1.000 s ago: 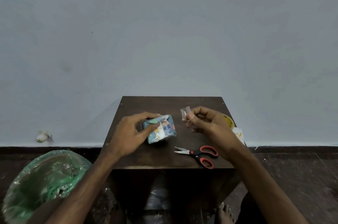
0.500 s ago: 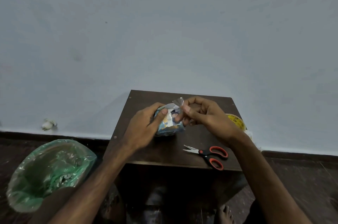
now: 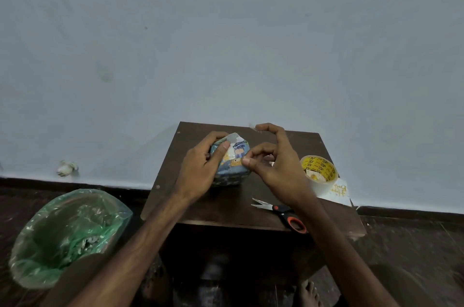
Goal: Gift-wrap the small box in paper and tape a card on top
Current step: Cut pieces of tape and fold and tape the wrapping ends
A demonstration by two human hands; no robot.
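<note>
The small box in cartoon-print paper [image 3: 233, 168], on the dark wooden counter [image 3: 226, 208], looks light and crumple-prone: hold its sides. Your left hand [image 3: 200, 168] grip curls round it; your right hand [image 3: 278, 163] grip pinches a clear tape strip [image 3: 251, 126].

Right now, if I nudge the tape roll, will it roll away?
Probably not: the tape roll seems to lie on its flat side, so it should slide. It rests on the card near the table edge, so both might slip off.
</note>
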